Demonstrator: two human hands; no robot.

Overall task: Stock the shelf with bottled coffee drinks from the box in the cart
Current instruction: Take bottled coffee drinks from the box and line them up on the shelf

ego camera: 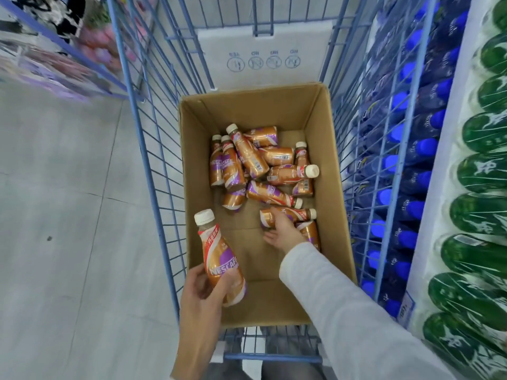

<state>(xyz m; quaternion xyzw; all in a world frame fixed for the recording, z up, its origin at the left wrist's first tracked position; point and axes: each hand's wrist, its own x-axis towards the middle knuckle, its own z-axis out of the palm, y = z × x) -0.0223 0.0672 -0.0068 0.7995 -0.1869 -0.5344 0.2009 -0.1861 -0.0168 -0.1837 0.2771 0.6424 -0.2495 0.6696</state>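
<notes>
An open cardboard box (333, 187) sits in a blue wire cart (153, 171). Several copper-and-purple bottled coffee drinks (253, 160) lie loose on its bottom. My left hand (204, 294) grips one upright coffee bottle (220, 259) by its lower body, above the box's near left corner. My right hand (282, 229) reaches down into the box and curls over a lying bottle (293, 215) near the right wall; another bottle (311, 233) lies just beside my wrist.
To the right, a shelf holds rows of blue-capped bottles (411, 165) and green bottles (482, 209). A white folded carton (263, 58) stands at the cart's far end. Grey tiled floor (68, 215) stretches left, with blurred goods at top left.
</notes>
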